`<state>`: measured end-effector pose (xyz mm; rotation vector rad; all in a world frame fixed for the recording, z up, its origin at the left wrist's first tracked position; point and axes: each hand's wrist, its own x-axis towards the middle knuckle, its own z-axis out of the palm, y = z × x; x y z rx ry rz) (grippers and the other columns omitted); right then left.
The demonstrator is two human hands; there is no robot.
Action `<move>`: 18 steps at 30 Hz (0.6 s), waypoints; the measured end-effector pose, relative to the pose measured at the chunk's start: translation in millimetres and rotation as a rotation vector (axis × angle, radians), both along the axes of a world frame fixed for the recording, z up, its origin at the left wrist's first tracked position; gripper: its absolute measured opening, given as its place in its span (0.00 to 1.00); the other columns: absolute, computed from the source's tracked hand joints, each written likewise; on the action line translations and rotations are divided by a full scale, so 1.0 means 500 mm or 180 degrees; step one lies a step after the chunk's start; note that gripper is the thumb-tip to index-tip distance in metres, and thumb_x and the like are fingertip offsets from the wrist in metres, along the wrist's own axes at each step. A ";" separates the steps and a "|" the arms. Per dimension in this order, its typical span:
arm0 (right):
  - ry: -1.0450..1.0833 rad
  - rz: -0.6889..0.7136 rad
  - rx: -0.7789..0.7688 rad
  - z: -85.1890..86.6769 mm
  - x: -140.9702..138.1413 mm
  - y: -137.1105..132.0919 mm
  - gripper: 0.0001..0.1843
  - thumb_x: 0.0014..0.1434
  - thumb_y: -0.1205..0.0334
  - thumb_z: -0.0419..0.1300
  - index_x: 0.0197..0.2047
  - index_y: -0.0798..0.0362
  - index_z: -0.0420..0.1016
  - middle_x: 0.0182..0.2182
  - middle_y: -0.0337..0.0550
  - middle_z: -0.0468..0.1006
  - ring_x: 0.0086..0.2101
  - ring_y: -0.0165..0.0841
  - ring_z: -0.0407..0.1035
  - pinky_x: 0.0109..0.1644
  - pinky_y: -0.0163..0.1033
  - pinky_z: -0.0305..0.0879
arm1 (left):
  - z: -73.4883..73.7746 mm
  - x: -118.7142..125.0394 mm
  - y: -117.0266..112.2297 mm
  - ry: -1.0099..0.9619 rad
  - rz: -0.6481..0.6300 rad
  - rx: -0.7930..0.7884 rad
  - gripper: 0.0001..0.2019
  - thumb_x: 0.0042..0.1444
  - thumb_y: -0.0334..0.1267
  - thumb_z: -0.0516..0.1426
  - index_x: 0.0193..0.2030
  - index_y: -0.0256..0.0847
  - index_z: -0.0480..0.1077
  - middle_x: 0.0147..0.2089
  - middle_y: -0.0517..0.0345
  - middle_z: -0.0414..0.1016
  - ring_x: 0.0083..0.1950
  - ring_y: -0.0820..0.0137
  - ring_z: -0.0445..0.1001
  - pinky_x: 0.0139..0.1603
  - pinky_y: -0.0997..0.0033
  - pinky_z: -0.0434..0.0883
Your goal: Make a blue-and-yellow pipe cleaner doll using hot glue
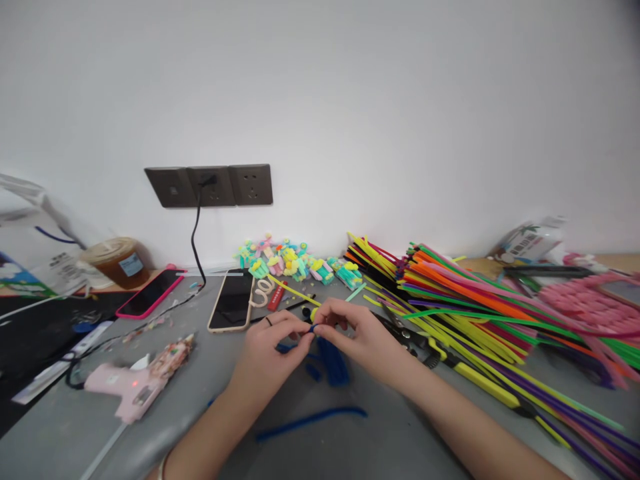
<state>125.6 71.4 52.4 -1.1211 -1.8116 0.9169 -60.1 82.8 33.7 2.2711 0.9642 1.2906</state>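
person's left hand (273, 350) and right hand (353, 337) both pinch a small blue piece (312, 329), beyond the loose blue strip (311, 425); a slackened grip could likely drop it beside the same-coloured blue bundle (337, 367), also beyond that strip, making it hard to spot.

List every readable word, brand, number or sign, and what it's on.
No text is legible.
Drink cup's blue label: print too small.
Red strip: pale marks, too blurred.
White packet, far right: barcode-like print, unreadable.
White bag, far left: dark print, too blurred.
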 end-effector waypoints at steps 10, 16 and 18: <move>0.0250 -0.0054 -0.0366 -0.010 0.017 0.021 0.12 0.57 0.54 0.63 0.39 0.53 0.74 0.30 0.40 0.76 0.31 0.32 0.68 0.34 0.36 0.62 | 0.021 -0.034 0.024 0.0968 -0.0793 -0.0395 0.06 0.61 0.33 0.59 0.39 0.43 0.79 0.38 0.55 0.80 0.42 0.69 0.76 0.44 0.72 0.71; 0.0424 -0.0158 -0.0384 -0.011 0.023 0.026 0.14 0.61 0.50 0.59 0.40 0.54 0.72 0.29 0.39 0.72 0.30 0.31 0.67 0.31 0.35 0.63 | 0.032 -0.051 0.033 0.1695 -0.1548 -0.0526 0.06 0.60 0.36 0.61 0.41 0.44 0.80 0.38 0.56 0.80 0.42 0.68 0.74 0.44 0.72 0.69; 0.0449 -0.0135 -0.0367 -0.009 0.022 0.026 0.14 0.62 0.50 0.59 0.40 0.54 0.71 0.28 0.38 0.71 0.29 0.31 0.67 0.30 0.35 0.63 | 0.027 -0.051 0.032 0.1827 -0.1571 -0.0565 0.07 0.59 0.35 0.61 0.42 0.44 0.80 0.39 0.56 0.80 0.42 0.68 0.74 0.43 0.72 0.69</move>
